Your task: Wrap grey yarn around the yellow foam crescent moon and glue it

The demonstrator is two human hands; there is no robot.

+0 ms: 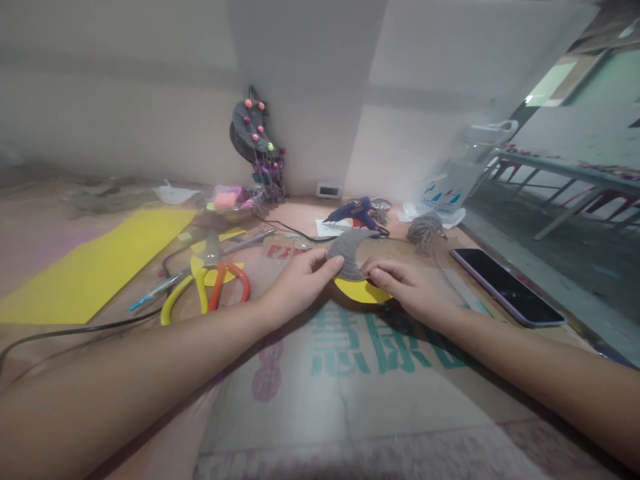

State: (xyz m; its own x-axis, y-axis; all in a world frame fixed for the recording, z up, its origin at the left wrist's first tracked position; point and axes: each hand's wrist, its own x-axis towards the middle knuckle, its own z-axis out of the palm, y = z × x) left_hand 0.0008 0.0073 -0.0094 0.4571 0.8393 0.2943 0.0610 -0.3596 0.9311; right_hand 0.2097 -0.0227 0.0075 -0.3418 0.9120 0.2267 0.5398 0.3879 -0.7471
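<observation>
Over the cardboard, I hold a crescent moon (pixel 349 257) cut from yellow card, its upper part covered in wound grey yarn and its lower end (pixel 363 291) still bare yellow. My left hand (pixel 313 275) is closed on the wrapped left side, thumb on top. At the edge where yarn meets yellow, my right hand (pixel 400 283) is closed with its fingertips pinched together; whether they grip the card or only the yarn strand is hard to see. A ball of grey yarn (pixel 424 231) lies beyond my right hand.
Yellow-and-orange-handled scissors (pixel 205 287), a pen (pixel 157 292) and yellow card (pixel 110 267) lie left. A blue glue gun (pixel 355 212) is ahead. A decorated grey crescent (pixel 255 130) leans on the wall. A phone (pixel 507 285) and a water bottle (pixel 447 183) are right.
</observation>
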